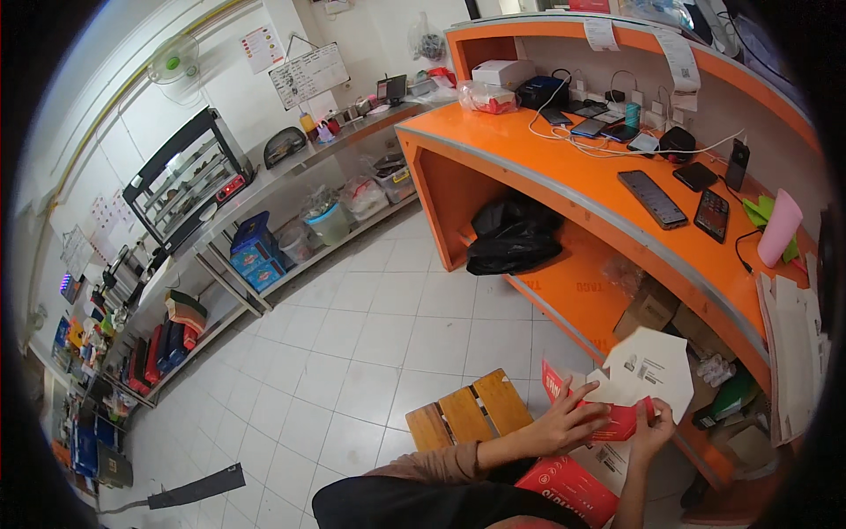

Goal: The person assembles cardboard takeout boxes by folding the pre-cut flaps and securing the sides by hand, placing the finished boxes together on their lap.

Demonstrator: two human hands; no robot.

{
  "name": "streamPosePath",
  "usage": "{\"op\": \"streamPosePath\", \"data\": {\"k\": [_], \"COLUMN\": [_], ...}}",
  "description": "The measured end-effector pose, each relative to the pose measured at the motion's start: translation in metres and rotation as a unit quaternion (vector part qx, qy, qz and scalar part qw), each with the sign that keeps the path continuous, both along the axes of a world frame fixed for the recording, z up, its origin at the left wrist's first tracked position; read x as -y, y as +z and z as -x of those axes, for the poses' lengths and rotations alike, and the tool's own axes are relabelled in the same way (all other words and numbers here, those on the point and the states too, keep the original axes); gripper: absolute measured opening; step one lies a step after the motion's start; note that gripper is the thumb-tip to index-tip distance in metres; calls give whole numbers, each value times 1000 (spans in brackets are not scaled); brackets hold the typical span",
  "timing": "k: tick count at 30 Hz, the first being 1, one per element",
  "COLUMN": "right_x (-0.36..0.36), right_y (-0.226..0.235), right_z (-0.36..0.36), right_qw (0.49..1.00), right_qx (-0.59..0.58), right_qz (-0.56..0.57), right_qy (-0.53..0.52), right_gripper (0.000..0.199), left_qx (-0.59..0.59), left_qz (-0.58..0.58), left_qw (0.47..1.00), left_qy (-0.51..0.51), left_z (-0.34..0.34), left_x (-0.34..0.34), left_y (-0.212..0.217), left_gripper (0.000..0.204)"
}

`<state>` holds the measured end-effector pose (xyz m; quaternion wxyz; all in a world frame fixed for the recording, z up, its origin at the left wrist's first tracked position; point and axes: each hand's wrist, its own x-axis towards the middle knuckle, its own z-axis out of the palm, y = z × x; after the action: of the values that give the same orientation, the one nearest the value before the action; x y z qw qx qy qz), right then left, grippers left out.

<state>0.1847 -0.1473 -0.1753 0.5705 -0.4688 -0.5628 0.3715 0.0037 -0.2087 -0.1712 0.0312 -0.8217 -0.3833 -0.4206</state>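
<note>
A partly folded red and white cardboard food box (659, 366) is between my hands, its pale inner panel facing up and a red side bent upright. My left hand (568, 426) reaches across from the left and grips the red side, fingers bent over it. At the box's near right corner, my right hand (650, 432) pinches the edge of the red flap between thumb and fingers. Below my hands, another red box piece (571, 488) with white print lies by my lap. Part of it is hidden by my arm.
A slatted wooden stool (471, 410) stands just left of my hands. The orange counter (582, 172) on the right carries phones (652, 198), cables and a pink cup (780, 227). Its lower shelf holds a black bag (514, 236) and cardboard. A steel bench (304, 159) lines the far wall.
</note>
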Motion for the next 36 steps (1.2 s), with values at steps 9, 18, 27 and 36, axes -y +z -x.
{"op": "streamPosePath", "data": {"k": [9,18,27,36], "right_x": [29,5,4,3], "right_y": [18,-30,-22,14], "right_z": [7,-19,-27,-5], "right_qw": [963,898,974,849], "right_qx": [143,165,-7,-346], "right_qz": [-14,-306,-55,80], "right_qy": [229,269,219,390], "right_gripper": [33,29,61,81], "left_qx": [22,687,608,307], "left_qz": [-33,494,510,52], "left_qw": [999,522,602,949], "left_qy": [22,-108,-86,-46], "left_z": [2,59,67,2], "left_x": [3,-32,-37,-22], "left_y": [-9,-28,11,17], "left_gripper": [44,66,62,47]}}
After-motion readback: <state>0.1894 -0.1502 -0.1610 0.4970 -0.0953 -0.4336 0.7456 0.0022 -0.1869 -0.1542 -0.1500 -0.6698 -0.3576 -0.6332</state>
